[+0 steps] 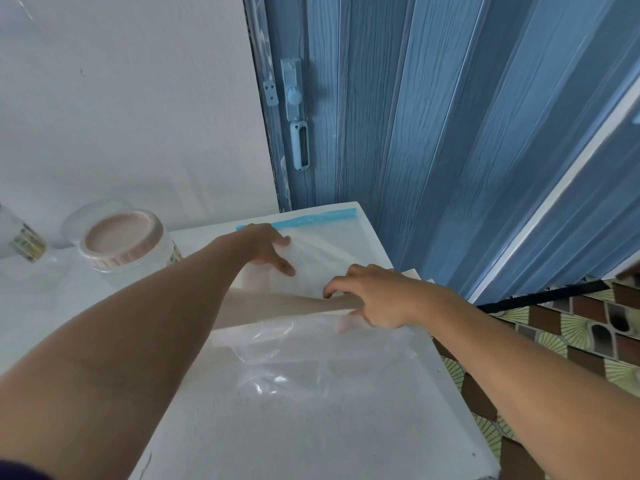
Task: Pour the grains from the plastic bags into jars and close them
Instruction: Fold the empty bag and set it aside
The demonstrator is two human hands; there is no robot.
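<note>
My left hand lies with fingers spread flat on a zip bag, its blue seal at the far table edge. My right hand curls round a beige strip that lies across the plastic; what that strip is I cannot tell. A second clear bag lies flat nearer me. Both bags look empty, so I judge the pouring mostly done. One jar with a pink lid stands closed at the left, well apart from the bags; other glass beside it is blurred. To do this step well, I should keep the far bag pinned and draw the strip slowly, so the slippery plastic doesn't slide off.
</note>
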